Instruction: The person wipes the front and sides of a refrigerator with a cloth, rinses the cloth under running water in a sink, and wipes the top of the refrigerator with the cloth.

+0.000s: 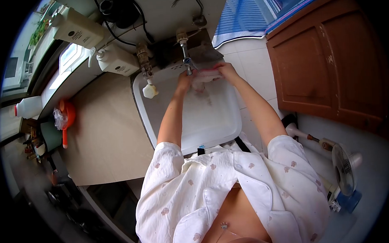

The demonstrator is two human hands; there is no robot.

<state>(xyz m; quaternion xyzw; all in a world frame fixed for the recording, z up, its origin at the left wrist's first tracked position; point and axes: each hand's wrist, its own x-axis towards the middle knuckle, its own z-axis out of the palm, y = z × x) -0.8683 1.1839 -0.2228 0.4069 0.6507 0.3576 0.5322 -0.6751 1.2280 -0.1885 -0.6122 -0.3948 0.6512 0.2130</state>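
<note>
My right hand (228, 72) is closed on one end of a clear plastic bag with a pink edge (208, 74), which looks like a zip bag. At the bag's other end, fingers of my left hand (184, 81) are closed beside the faucet (187, 61), partly hidden by it. Something pale pinkish shows in or under the bag, too small to make out. Both hands are over the far end of the white sink (216, 129), just below the faucet's spout.
Left of the sink runs a beige counter (105, 129) with an orange dipper (66, 119). White pump bottles (117, 60) line the back ledge. A second tap with a white knob (150, 91) overhangs the sink. To the right are a brown wooden cabinet (317, 66) and a fan (344, 170).
</note>
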